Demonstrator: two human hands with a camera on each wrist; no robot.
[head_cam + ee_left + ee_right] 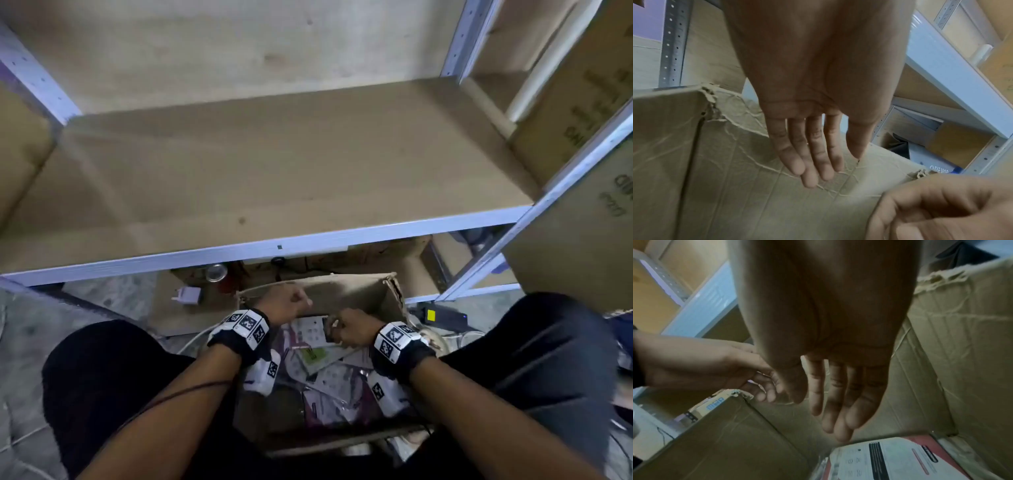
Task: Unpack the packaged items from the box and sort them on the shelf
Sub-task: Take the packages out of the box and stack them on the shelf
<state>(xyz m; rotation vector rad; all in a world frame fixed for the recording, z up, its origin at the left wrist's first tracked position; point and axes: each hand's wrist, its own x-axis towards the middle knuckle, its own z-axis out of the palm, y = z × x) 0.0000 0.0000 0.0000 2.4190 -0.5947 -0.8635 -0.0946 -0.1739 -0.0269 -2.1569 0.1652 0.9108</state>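
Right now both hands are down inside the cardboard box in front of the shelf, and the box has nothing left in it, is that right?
Not quite. The left hand and the right hand are down inside the cardboard box in front of the shelf, but the box is not empty: the head view shows a heap of packaged items in it.

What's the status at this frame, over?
Left hand and right hand both open, empty, inside the cardboard box. Packaged items still in box. Shelf bare in view. Nothing blocking.
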